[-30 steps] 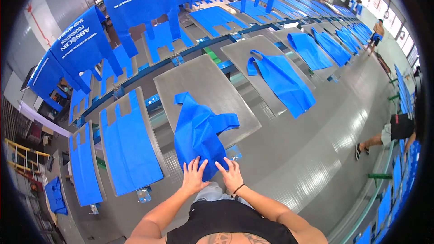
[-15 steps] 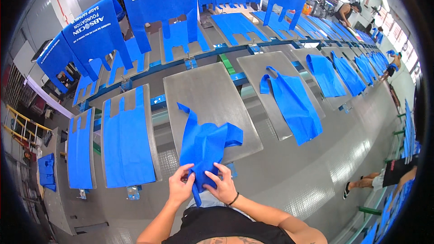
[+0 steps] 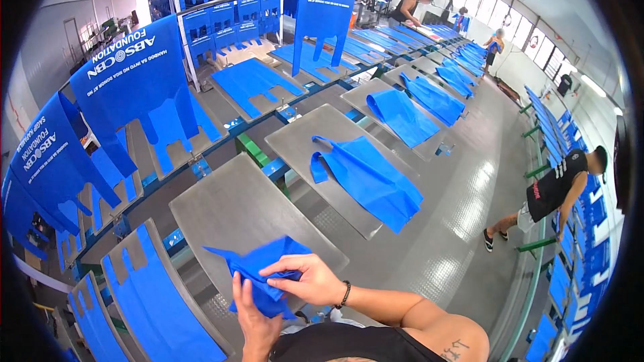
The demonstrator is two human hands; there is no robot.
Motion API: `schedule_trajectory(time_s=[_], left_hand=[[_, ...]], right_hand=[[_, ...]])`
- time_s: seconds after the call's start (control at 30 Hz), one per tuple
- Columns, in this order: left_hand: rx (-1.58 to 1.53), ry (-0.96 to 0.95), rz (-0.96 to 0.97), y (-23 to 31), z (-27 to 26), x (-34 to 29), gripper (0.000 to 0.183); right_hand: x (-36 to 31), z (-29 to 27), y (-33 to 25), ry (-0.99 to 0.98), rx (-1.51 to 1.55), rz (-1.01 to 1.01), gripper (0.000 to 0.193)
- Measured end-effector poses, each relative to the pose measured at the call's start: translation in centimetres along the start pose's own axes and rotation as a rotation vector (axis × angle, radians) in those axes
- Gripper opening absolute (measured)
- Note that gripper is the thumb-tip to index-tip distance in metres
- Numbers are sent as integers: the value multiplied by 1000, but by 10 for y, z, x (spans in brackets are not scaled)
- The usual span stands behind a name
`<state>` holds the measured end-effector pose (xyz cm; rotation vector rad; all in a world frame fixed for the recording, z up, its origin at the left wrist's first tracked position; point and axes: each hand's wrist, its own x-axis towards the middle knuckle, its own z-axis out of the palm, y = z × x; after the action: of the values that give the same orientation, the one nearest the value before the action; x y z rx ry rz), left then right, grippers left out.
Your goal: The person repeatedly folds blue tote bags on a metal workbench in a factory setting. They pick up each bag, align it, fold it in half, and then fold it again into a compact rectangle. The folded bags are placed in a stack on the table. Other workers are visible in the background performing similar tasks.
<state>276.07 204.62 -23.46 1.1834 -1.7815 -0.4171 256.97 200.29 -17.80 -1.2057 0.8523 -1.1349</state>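
A crumpled blue fabric bag [image 3: 268,253] is held up in both my hands, over the near edge of a bare grey board [image 3: 245,211]. My left hand [image 3: 256,318] grips it from below, with the thumb and fingers around the gathered cloth. From the right, my right hand [image 3: 310,279] pinches a fold of the same bag between thumb and fingers. One pointed strap end sticks out to the left over the board. Part of the bag's lower side is hidden behind my hands.
Right of my board, a blue bag [image 3: 369,181] lies loosely on another grey board. Flat blue bags [image 3: 157,288] cover the boards at left. Printed bags [image 3: 137,77] hang along the far side. One person [image 3: 553,191] stands at the right rack; others are farther back.
My view has turned to the right. The bag is more bunched up, and my right hand has moved across its top while my left supports it from below.
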Motion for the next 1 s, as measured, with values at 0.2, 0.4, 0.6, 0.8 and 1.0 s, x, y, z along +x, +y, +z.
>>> schedule_trajectory(time_s=[0.2,0.4,0.6,0.8,1.0], left_hand=[[98,117,-198,-77,-69,46,54],[381,99,122,-182,-183,280,33],[803,343,371,-30,-232,308,47],[694,283,449,-54,-149,186,37],[742,149,126,-146,-53,60,33]], right_hand=[[85,-27,-44,173,-417,-308,49],[357,-33,-78,143,-338,-462,49],[310,-7,-175,211,-164,-767,29],[219,-97,-26,264,-302,-554,30],[162,-120,139,242,-468,-228,35]])
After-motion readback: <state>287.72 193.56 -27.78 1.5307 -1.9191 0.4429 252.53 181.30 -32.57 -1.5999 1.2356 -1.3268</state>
